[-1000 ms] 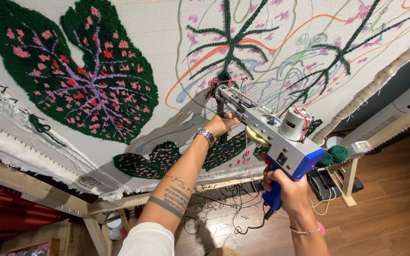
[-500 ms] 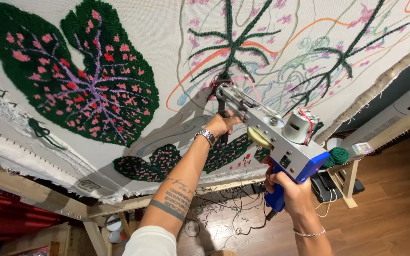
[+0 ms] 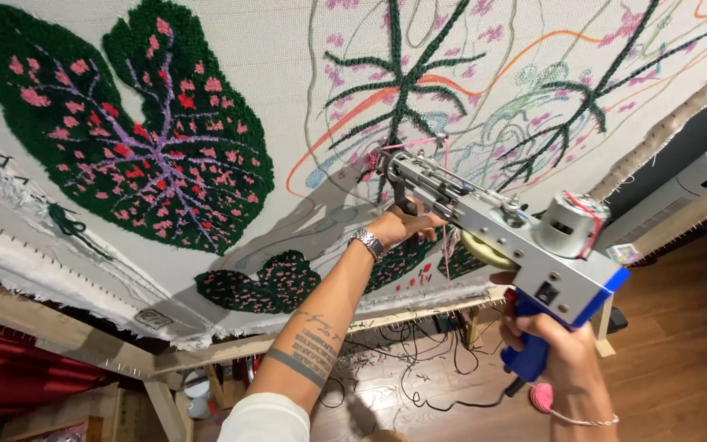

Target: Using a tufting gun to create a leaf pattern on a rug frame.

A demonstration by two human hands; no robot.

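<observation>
A silver and blue tufting gun [image 3: 517, 237] points at a white backing cloth [image 3: 288, 65] stretched on a wooden frame [image 3: 190, 356]. My right hand [image 3: 554, 348] grips its blue rear handle. My left hand [image 3: 403, 225] holds the black front grip near the needle, whose tip touches the cloth by a green leaf outline [image 3: 403, 82]. Pink yarn [image 3: 443, 151] feeds through the gun. A finished dark green leaf with pink spots [image 3: 141, 155] fills the cloth's left part.
A smaller tufted green patch [image 3: 276, 282] sits near the cloth's lower edge. Black cables [image 3: 407, 360] lie tangled on the wooden floor under the frame. A white tower appliance [image 3: 681, 192] stands at the right. Red fabric [image 3: 18, 376] shows at the lower left.
The gun and both hands have shifted slightly up and left along the cloth, with the needle still against it. Both grips are unchanged.
</observation>
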